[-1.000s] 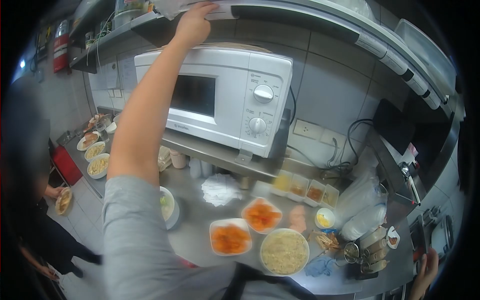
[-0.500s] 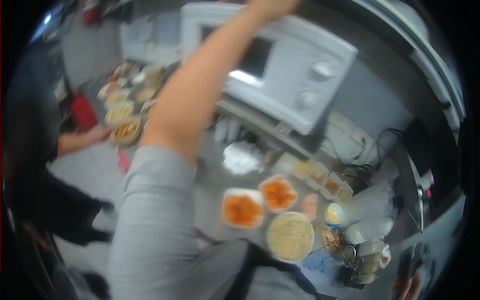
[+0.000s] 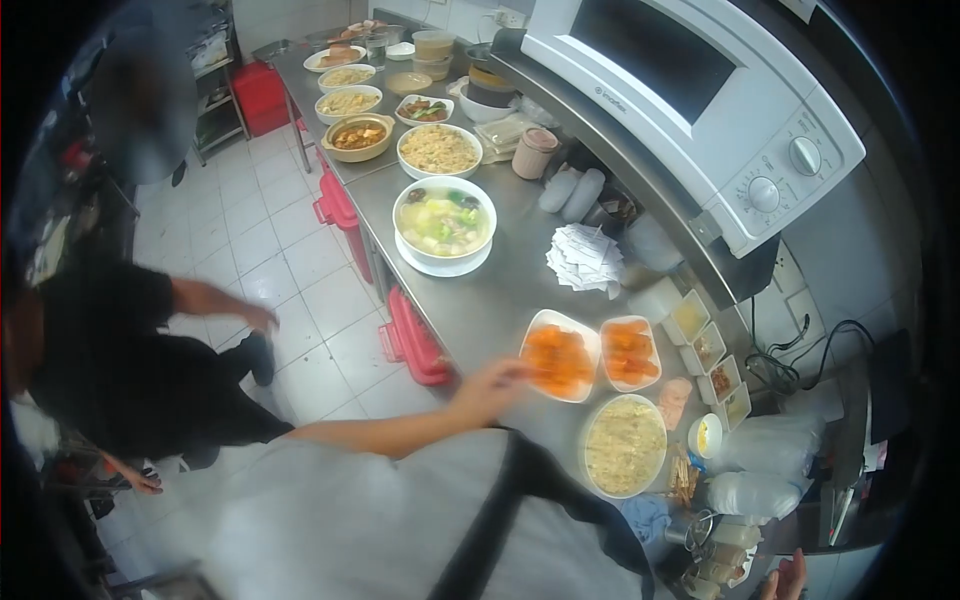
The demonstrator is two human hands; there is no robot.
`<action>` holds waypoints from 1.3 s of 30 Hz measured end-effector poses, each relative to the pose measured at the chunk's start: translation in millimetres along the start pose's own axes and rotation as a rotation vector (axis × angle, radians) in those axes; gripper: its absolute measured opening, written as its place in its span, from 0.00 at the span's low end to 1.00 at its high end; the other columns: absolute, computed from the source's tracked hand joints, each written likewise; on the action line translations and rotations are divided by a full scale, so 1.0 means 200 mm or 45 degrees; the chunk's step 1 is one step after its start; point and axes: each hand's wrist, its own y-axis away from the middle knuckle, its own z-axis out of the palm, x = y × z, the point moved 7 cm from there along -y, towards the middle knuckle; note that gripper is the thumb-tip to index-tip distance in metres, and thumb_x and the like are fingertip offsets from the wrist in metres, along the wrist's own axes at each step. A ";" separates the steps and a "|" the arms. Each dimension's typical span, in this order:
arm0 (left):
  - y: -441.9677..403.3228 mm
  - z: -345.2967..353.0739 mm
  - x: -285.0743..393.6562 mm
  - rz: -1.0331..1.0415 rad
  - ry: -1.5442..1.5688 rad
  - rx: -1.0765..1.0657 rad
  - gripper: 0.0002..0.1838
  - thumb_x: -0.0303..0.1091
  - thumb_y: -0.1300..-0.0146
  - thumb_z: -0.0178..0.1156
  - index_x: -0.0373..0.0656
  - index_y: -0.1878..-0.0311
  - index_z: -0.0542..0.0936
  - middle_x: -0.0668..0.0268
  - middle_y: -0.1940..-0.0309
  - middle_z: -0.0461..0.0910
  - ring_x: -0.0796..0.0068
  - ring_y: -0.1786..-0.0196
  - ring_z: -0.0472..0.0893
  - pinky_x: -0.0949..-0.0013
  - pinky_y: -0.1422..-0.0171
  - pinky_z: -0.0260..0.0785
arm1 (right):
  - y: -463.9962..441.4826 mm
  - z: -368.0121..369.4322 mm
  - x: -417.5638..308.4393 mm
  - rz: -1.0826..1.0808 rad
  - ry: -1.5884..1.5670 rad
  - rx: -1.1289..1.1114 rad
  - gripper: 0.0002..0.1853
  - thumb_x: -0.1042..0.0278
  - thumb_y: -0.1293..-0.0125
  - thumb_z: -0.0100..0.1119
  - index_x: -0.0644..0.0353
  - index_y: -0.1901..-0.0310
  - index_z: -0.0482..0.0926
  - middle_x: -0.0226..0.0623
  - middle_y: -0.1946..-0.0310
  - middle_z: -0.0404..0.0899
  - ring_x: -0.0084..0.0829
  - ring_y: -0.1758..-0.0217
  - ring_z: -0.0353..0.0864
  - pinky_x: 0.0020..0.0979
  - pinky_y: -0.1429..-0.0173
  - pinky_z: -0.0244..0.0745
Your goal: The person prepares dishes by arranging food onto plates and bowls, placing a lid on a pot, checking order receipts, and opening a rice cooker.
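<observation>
My left hand [image 3: 487, 393] reaches over the counter's front edge, its fingertips at the left rim of a white dish of orange food pieces [image 3: 557, 357]. Motion blurs the fingers, so I cannot tell whether they touch or grip the rim. A second white dish of orange pieces [image 3: 630, 354] sits just right of it. Nearer me is a round white bowl of pale yellow food [image 3: 625, 446]. Only part of my right hand [image 3: 786, 578] shows at the lower right edge, fingers raised and slightly apart, with nothing visible in them, near several seasoning containers [image 3: 728, 548].
A large soup bowl [image 3: 445, 220] stands on a plate farther along the steel counter [image 3: 480, 300], beyond it several filled dishes. A white microwave [image 3: 690, 90] sits on a raised shelf at right. A person in dark clothes [image 3: 130, 350] stands left on the tiled floor.
My left arm has come down from the top of the microwave to the dish of orange pieces. The view has shifted, and the soup bowl now shows. The person's hand has left the brown bowl.
</observation>
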 end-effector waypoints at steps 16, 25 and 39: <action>-0.70 -1.54 -0.60 -0.323 0.263 0.532 0.22 0.38 0.34 0.49 0.46 0.38 0.65 0.64 0.45 0.69 0.70 0.50 0.72 0.67 0.51 0.68 | 0.06 0.35 0.39 0.399 0.014 -0.115 0.19 0.70 0.45 0.62 0.62 0.50 0.76 0.36 0.69 0.80 0.24 0.67 0.76 0.27 0.60 0.72; -0.75 -1.64 -0.72 -0.309 0.111 0.731 0.29 0.19 0.45 0.57 0.45 0.39 0.64 0.54 0.58 0.75 0.63 0.63 0.78 0.67 0.62 0.76 | 0.34 1.32 1.11 0.451 0.267 -0.056 0.27 0.53 0.50 0.67 0.59 0.51 0.74 0.50 0.54 0.73 0.48 0.52 0.74 0.41 0.49 0.70; -0.61 -0.86 -0.49 -0.344 0.481 1.171 0.27 0.17 0.43 0.52 0.45 0.40 0.60 0.59 0.59 0.76 0.72 0.65 0.78 0.74 0.68 0.77 | 0.32 1.44 1.40 0.236 0.139 0.010 0.19 0.75 0.46 0.58 0.73 0.52 0.69 0.55 0.58 0.73 0.50 0.52 0.73 0.40 0.45 0.66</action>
